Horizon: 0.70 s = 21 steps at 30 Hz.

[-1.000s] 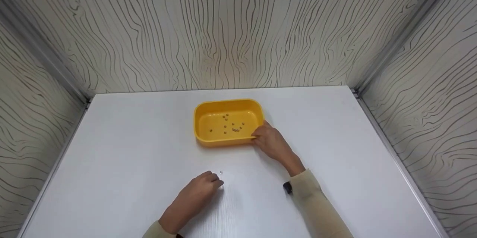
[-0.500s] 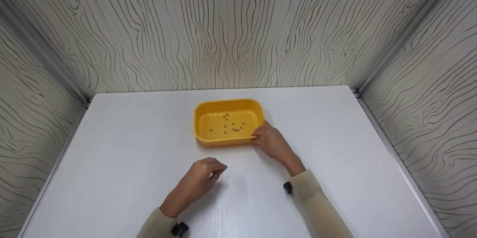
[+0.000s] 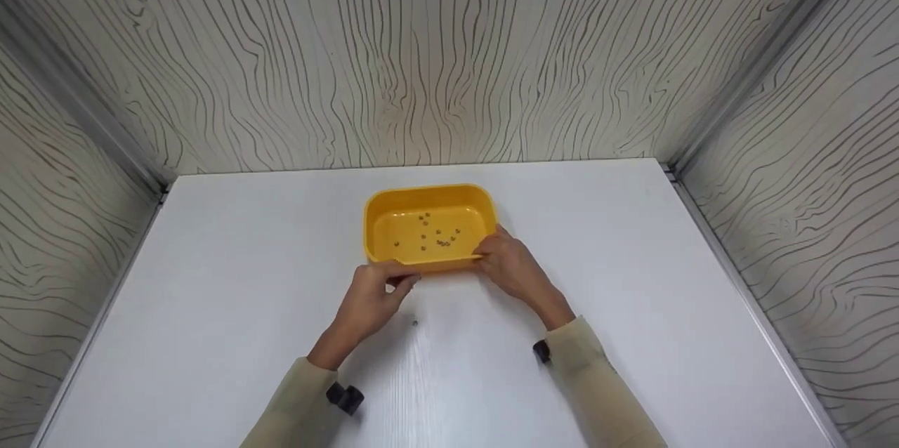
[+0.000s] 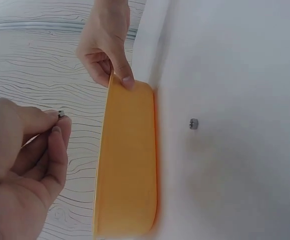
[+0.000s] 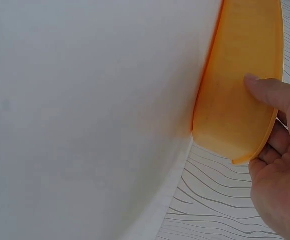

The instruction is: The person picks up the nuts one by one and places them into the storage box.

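Note:
Between thumb and index fingertips my left hand [image 3: 369,300] pinches a small metal nut [image 4: 61,114]. In the head view that hand overlaps the near left side of a yellow plastic bin [image 3: 393,201], its fingertips close to the rim. My right hand [image 3: 516,269] grips the bin's near right corner, thumb on the outer wall and fingers hidden in part behind the rim, as the right wrist view shows. Several small nuts [image 3: 424,236] lie scattered on the bin's floor. Another nut [image 4: 193,123] lies on the white table, just in front of the bin.
The white table [image 3: 246,258] runs back to a wood-grain patterned wall [image 3: 421,83]. Similar panels stand at left and right, with grey metal strips along the corners. Each sleeve cuff has a black device [image 3: 345,398] on it.
My left hand has risen from the table and moved forward to the bin's near rim, holding a nut. The table nut, hidden half a second ago, shows again. The right hand keeps its grip.

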Tool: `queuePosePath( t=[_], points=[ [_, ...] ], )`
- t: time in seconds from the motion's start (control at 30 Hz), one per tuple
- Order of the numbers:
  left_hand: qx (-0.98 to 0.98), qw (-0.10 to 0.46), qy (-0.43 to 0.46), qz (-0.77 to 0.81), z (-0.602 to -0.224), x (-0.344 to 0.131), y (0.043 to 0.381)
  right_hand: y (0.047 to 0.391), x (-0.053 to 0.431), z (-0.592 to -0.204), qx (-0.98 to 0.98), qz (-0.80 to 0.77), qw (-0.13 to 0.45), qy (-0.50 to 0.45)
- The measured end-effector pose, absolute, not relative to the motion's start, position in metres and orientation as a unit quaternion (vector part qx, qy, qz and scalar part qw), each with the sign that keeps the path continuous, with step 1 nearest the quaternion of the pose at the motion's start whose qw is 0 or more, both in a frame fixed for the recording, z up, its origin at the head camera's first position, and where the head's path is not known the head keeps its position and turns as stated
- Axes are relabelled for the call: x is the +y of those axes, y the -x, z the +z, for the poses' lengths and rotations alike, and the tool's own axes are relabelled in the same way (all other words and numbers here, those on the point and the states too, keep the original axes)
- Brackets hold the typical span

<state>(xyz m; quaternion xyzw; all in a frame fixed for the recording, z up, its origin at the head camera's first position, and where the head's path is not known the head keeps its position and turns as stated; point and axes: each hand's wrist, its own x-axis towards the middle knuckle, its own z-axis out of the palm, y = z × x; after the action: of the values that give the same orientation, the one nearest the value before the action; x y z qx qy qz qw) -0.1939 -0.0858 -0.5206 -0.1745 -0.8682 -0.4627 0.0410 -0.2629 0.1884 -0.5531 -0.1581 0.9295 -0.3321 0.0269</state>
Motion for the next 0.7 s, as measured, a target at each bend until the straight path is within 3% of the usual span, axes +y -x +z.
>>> queuePosePath(
  t=[0.33, 0.7],
  points=[
    [-0.819, 0.036, 0.047, -0.571, -0.515, -0.080, 0.232, 0.262, 0.191, -0.552, 0.930, -0.333, 0.020, 0.156],
    [-0.823, 0.004, -0.026, -0.568, -0.520, -0.077, 0.263, 0.261, 0.189, -0.553, 0.931, -0.332, 0.016, 0.154]
  ],
)
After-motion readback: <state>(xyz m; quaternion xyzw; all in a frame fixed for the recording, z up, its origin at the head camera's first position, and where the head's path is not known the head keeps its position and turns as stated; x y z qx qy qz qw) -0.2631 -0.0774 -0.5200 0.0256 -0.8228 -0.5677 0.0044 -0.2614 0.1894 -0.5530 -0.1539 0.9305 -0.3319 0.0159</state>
